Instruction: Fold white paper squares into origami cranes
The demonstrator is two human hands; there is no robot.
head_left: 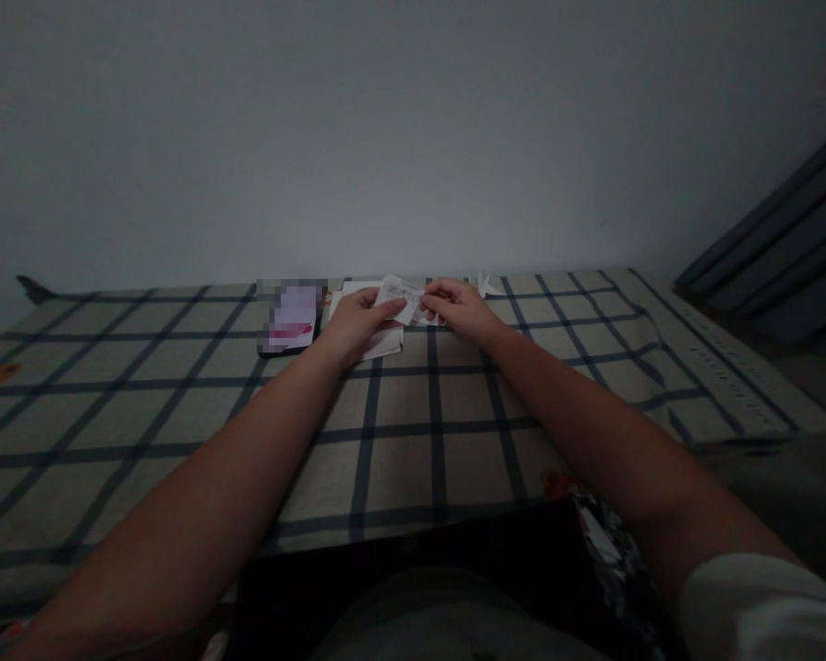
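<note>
My left hand [355,321] and my right hand [458,307] both pinch a small printed slip of white paper [400,296], holding it a little above the checked cloth [399,441] near the wall. The left fingers grip its left edge, the right fingers its right edge. Under the hands lie more white sheets of paper [384,343], partly hidden by my left hand.
A phone with a lit, blurred screen [292,318] lies just left of my left hand. A small white folded paper shape [485,285] sits by the wall right of my right hand. A dark striped fabric [785,257] rises at the far right. The room is dim.
</note>
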